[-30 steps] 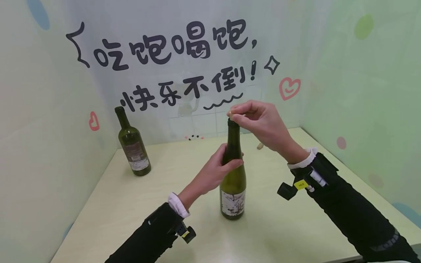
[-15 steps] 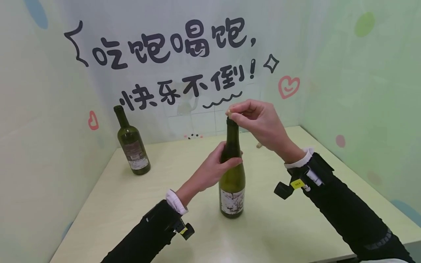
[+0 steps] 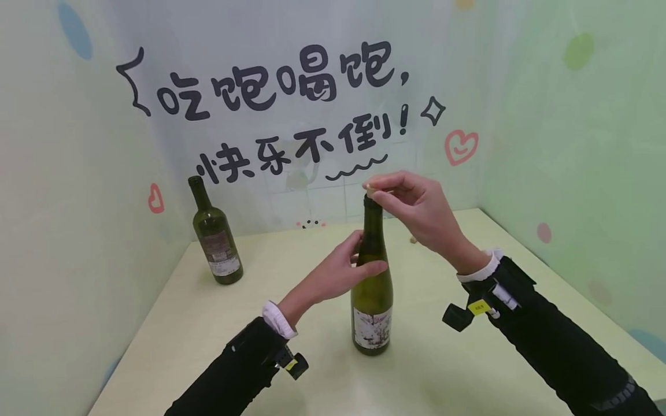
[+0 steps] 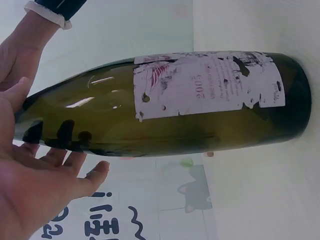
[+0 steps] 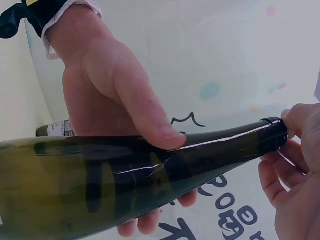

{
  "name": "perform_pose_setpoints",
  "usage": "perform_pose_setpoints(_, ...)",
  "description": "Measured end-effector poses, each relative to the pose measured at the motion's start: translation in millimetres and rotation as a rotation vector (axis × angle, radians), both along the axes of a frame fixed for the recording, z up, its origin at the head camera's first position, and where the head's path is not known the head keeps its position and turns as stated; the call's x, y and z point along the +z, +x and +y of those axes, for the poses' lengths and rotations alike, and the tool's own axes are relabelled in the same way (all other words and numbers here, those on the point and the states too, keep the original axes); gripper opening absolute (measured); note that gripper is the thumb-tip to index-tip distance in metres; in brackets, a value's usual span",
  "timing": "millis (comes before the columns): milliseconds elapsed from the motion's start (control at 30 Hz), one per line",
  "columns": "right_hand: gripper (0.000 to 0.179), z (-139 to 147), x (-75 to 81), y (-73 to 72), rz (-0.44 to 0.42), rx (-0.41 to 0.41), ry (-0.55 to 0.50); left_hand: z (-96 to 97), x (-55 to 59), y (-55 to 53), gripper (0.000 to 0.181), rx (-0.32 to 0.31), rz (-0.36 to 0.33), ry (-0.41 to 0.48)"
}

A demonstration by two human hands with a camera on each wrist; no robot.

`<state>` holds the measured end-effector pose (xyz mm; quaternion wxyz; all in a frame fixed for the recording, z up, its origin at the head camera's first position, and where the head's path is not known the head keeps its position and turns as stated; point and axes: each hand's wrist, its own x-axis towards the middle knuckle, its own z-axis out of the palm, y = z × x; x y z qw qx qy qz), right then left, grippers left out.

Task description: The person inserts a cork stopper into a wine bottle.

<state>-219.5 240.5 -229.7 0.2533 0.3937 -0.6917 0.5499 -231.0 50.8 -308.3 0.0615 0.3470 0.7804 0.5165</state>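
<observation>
A green wine bottle (image 3: 372, 289) with a worn pale label stands upright on the table. My left hand (image 3: 338, 271) is round its upper body, thumb across the front and fingers behind the glass. Above the mouth, my right hand (image 3: 413, 211) pinches a small pale cork (image 3: 370, 190) between thumb and fingers. The cork sits at the bottle's mouth; how deep it goes is hidden by the fingers. In the right wrist view, the right hand's fingertips (image 5: 292, 122) touch the lip. The left wrist view shows the bottle (image 4: 200, 100) from close by.
A second dark green wine bottle (image 3: 215, 242) stands at the back left. Another cork (image 3: 413, 239) lies on the table (image 3: 291, 358) behind the right hand, partly hidden. Printed walls (image 3: 307, 156) enclose the table at the back and both sides.
The head view has tilted slightly, so everything sits lower. The left hand's fingertips no longer show past the bottle's right side, and a small gap appears at its left. The right hand stays at the mouth.
</observation>
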Motion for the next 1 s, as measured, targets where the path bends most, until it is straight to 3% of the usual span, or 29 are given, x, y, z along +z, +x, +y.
perform_pose_setpoints(133,0.026,0,-4.1,4.2,0.079,-0.08,0.061,-8.5,-0.3,-0.4,0.059,-0.008,0.072,-0.052)
perform_pose_setpoints(333,0.043,-4,-15.2,9.8,0.146,-0.169,0.147,-18.7,-2.5,-1.4,0.059,0.017,0.116,-0.034)
perform_pose_setpoints(600,0.067,-8,-30.4,9.6,0.002,-0.181,0.159,-38.3,-8.9,-2.8,0.05,0.114,0.161,-0.043)
perform_pose_setpoints(767,0.067,-11,-37.9,5.3,-0.042,-0.142,0.213,-58.2,-10.0,-5.5,0.052,0.224,0.246,-0.119)
perform_pose_setpoints(1000,0.059,-12,-57.2,4.8,-0.194,-0.103,0.276,-90.2,-14.4,-12.4,0.06,0.322,0.381,-0.285)
